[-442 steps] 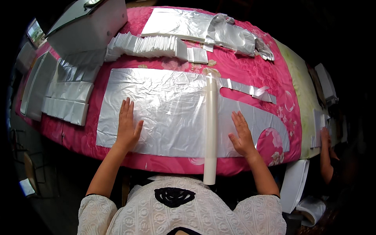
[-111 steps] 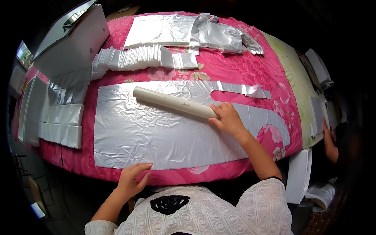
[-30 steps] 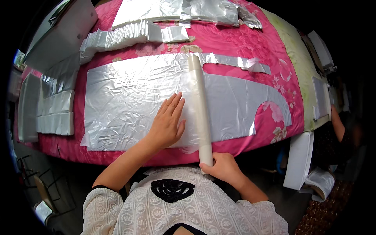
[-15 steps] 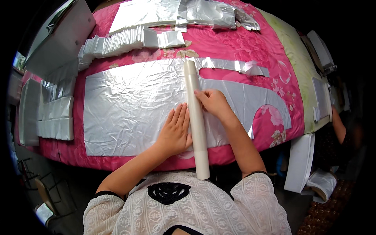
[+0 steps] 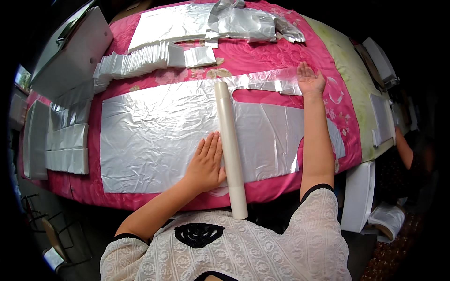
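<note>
A thin silvery plastic sheet [image 5: 140,136], creased and shaped like an apron with a strap and curved cut-outs at its right end, lies on a pink cloth. Across its middle lies a long pale tube [image 5: 229,145], its near end reaching past the table edge toward me. My left hand [image 5: 205,161] rests flat on the sheet, fingers together and stretched out, right against the tube's left side. Off to the right, my right hand [image 5: 311,80] is palm up with fingers loosely spread, at the end of the sheet's strap [image 5: 267,85]. I see nothing held in it.
Folded silvery packets [image 5: 133,58] stand in a row at the back left, below a stack of silvery sheets [image 5: 173,21]. More packets [image 5: 68,161] lie by white boxes [image 5: 70,54] at the left. A white board [image 5: 382,119] and another person's arm [image 5: 404,150] are at right.
My right hand has let go of the tube and swung right and away to the strap's end. The left hand stays beside the tube.
</note>
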A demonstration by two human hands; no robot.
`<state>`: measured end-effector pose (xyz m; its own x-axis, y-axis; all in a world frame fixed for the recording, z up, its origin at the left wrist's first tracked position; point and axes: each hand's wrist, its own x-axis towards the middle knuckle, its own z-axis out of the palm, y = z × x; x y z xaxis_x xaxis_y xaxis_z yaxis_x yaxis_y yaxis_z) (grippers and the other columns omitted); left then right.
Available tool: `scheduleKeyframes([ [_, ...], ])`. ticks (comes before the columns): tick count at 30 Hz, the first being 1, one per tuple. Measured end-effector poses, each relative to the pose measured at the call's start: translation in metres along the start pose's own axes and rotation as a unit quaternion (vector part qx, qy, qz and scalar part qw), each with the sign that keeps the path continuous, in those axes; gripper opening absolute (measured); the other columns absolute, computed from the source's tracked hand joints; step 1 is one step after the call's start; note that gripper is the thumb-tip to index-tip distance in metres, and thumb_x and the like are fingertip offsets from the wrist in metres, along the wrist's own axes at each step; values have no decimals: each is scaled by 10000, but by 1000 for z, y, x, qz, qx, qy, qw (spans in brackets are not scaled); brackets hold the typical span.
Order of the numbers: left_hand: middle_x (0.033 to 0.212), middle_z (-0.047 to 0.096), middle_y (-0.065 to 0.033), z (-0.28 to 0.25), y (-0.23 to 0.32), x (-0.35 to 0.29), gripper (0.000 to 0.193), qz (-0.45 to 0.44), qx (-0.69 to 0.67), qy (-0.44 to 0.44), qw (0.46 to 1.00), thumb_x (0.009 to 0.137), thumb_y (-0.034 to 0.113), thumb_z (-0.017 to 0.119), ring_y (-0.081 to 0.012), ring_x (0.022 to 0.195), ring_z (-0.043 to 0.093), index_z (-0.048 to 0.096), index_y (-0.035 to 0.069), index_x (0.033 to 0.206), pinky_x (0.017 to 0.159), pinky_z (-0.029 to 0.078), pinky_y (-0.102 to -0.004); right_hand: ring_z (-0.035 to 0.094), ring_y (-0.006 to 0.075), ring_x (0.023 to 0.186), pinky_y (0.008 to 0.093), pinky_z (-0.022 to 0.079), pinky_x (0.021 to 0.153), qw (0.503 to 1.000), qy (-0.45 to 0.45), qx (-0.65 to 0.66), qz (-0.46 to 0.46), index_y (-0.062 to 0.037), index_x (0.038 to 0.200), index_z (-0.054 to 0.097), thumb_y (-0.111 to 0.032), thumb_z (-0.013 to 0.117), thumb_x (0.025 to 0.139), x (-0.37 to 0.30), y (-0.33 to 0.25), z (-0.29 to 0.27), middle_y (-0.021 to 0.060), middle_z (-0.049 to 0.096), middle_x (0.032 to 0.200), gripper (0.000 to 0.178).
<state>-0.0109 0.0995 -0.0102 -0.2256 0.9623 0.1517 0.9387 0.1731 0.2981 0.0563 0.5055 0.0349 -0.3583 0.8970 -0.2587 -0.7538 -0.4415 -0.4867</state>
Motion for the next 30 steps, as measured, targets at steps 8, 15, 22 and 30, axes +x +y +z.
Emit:
scheduleKeyframes([
  [8, 1395, 264, -280, -2, 0, 0, 692, 3, -11, 1, 1000, 774, 299, 409, -380, 1332, 217, 300, -138, 1299, 1098, 143, -455, 464, 337, 1139, 454, 395, 919, 980, -113, -104, -124, 24, 1312, 238, -297, 353, 931, -31, -61, 54, 215, 409, 1289, 511],
  [15, 1393, 257, -290, -3, -1, 1, 674, 8, -34, -15, 999, 772, 287, 416, -386, 1332, 211, 316, -133, 1289, 1096, 143, -462, 330, 233, 1293, 330, 206, 1070, 775, -465, -420, -76, 2, 1394, 212, -389, 470, 921, -194, 150, 102, 150, 411, 1359, 665],
  [22, 1409, 239, -284, 29, -8, 1, 697, 42, 53, 95, 993, 825, 370, 426, -401, 1328, 224, 284, -103, 1317, 1070, 189, -486, 172, 378, 1341, 413, 161, 1090, 447, -628, -631, -84, 20, 1400, 140, -494, 478, 847, -305, 339, 68, 267, 249, 1407, 828],
  [30, 1415, 203, -277, -35, -43, -51, 742, -63, -75, 49, 994, 794, 373, 546, -428, 1318, 179, 284, -76, 1323, 1058, 168, -519, 76, 442, 1343, 502, 119, 1078, 283, -685, -654, -150, -112, 1432, 166, -696, 411, 783, -281, 315, 84, 271, 164, 1438, 906],
])
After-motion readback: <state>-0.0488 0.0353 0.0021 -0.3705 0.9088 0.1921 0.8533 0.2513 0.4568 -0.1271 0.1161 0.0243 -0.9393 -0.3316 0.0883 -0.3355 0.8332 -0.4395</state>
